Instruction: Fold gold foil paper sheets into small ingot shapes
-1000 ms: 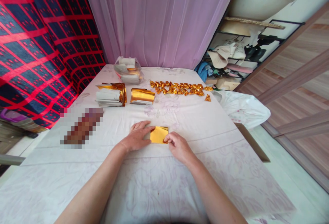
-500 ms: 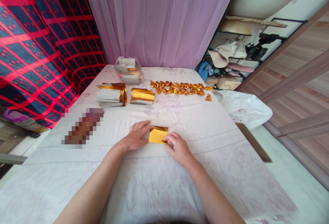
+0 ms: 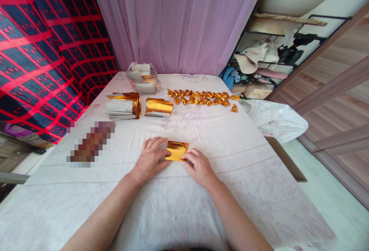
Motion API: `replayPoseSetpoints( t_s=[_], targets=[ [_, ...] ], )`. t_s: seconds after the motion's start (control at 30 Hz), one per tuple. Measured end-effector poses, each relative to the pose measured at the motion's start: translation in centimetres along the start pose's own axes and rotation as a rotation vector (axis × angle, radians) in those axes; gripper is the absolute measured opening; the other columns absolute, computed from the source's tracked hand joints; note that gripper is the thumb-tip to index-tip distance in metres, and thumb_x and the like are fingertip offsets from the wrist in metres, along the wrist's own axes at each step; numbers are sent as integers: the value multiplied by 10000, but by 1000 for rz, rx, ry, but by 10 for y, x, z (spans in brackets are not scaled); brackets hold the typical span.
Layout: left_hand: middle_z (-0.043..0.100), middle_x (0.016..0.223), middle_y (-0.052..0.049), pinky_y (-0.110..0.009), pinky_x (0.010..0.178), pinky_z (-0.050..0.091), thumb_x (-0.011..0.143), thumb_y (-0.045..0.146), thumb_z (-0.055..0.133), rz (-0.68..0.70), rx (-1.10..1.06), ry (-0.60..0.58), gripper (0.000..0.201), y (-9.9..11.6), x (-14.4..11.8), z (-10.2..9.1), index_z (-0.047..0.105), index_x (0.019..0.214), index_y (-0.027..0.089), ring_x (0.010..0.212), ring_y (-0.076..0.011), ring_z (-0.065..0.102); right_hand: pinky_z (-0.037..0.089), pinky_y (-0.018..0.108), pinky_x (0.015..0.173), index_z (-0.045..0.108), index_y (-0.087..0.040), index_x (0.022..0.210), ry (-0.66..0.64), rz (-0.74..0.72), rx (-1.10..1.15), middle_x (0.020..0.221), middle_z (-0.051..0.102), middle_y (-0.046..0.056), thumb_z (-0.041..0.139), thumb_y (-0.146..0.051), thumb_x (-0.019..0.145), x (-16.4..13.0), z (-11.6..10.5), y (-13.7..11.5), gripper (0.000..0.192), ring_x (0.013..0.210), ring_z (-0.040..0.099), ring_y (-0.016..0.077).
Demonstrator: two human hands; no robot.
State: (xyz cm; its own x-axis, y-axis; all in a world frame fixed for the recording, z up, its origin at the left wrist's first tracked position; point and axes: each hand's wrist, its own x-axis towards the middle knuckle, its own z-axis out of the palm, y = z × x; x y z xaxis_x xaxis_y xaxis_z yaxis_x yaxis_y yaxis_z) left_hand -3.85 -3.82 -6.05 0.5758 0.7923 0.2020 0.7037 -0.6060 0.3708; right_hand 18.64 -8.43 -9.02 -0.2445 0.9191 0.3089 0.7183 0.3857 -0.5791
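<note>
A sheet of gold foil paper [image 3: 177,150] lies flat on the cloth in front of me, its grey-white part showing at the left. My left hand [image 3: 151,157] is over that left part, fingers bent across it and thumb against the gold. At the lower right corner my right hand [image 3: 198,165] pinches the edge between thumb and fingers. Beyond the hands are a stack of gold foil sheets [image 3: 159,107] and a larger stack of grey-backed foil sheets [image 3: 122,107]. Several folded gold foil pieces [image 3: 198,98] sit in rows to their right.
A clear plastic bag [image 3: 142,78] of foil sheets stands at the back of the cloth-covered table [image 3: 245,158]. One folded piece [image 3: 234,108] lies apart. A blurred-out item [image 3: 90,143] is at the left. A white plastic bag [image 3: 276,120] and shelves adjoin the right edge.
My left hand has shifted from lying flatter on the paper's left side to bent fingers, with the thumb on the gold. My right hand has moved slightly left along the edge.
</note>
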Motion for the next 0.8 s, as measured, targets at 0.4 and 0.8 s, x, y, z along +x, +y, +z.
replayPoseSetpoints(
  t_s=[0.4,0.8],
  targets=[
    [722,917,5,-514,1038,269,914,326,590,136,91,35,136,0,1,3,714,934,275,862,-192,639,494,305,811,671,-230,939,2,31,-17,946,646,39,640,-137,805,-1,0,-4,166,909,618,183],
    [719,873,-10,-489,1000,315,925,327,574,161,216,45,145,7,2,4,685,921,233,808,-200,646,498,304,797,691,-207,976,32,-35,-130,931,645,59,567,-195,903,0,0,-9,145,877,608,185]
  ],
)
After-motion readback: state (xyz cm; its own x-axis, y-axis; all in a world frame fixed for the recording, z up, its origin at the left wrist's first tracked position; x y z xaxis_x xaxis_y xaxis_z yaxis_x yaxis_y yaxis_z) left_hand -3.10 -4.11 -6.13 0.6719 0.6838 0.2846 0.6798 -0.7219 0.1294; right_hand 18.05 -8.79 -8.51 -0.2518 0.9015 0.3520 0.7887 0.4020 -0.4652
